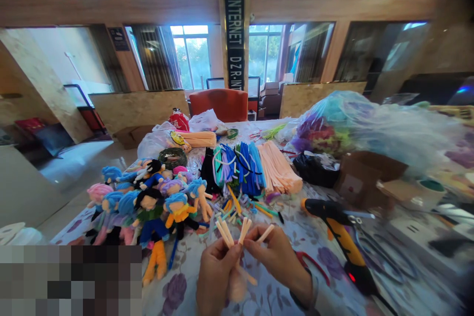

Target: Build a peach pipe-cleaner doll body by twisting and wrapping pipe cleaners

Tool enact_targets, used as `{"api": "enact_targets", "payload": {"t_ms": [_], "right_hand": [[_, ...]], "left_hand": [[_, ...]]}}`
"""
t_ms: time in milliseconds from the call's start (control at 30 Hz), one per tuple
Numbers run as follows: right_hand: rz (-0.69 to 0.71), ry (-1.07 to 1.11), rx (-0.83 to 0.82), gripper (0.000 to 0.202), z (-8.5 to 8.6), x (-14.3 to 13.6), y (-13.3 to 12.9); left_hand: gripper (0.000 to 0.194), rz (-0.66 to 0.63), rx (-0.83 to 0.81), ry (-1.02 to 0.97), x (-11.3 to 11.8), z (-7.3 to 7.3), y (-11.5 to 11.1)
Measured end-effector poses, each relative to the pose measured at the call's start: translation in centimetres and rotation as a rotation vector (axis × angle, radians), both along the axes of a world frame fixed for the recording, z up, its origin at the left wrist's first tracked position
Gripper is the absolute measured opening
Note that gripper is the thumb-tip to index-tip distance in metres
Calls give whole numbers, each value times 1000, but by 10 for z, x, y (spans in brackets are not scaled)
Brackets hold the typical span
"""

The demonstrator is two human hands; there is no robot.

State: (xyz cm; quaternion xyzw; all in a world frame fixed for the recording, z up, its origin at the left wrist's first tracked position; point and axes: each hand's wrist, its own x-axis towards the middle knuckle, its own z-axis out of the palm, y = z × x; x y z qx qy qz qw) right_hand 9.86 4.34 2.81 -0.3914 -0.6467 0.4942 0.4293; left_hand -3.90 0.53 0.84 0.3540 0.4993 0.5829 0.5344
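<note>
My left hand [218,271] is closed around a bundle of short peach pipe cleaners [224,232], whose ends fan out above the thumb. My right hand [276,256] pinches stems of the same bundle between thumb and fingers, and one loose end points up to the right. Below the fingers a blurred peach part of the piece hangs down. Just beyond my hands lie scattered pipe cleaner offcuts [237,202]. To the left sits a pile of finished pipe cleaner dolls [148,202] with blue, pink and black hair.
Behind are bundles of blue [255,168] and peach pipe cleaners [277,168]. A yellow-black glue gun [340,237] lies right, its red light lit, near red-handled scissors [314,261]. Farther right stand a cardboard box [366,177] and large plastic bags [381,118]. An orange chair [218,103] faces me.
</note>
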Motion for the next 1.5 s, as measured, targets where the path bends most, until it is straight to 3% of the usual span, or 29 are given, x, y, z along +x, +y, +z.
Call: {"api": "enact_targets", "payload": {"t_ms": [133,433,867,1233,1500], "right_hand": [[-27,-54,93,13,3,-2,-5],[-45,-23,-28,13,2,0,-4],[54,71,-58,16,2,-1,-1],[29,37,-86,14,-7,2,1],[52,56,-19,18,2,-1,-3]], "left_hand": [[21,30,24,118,-1,5,0],[30,-17,6,227,1,10,-5],[25,-53,33,97,-1,4,-4],[25,-72,52,151,-1,6,-3],[21,-98,106,5,1,0,-5]]}}
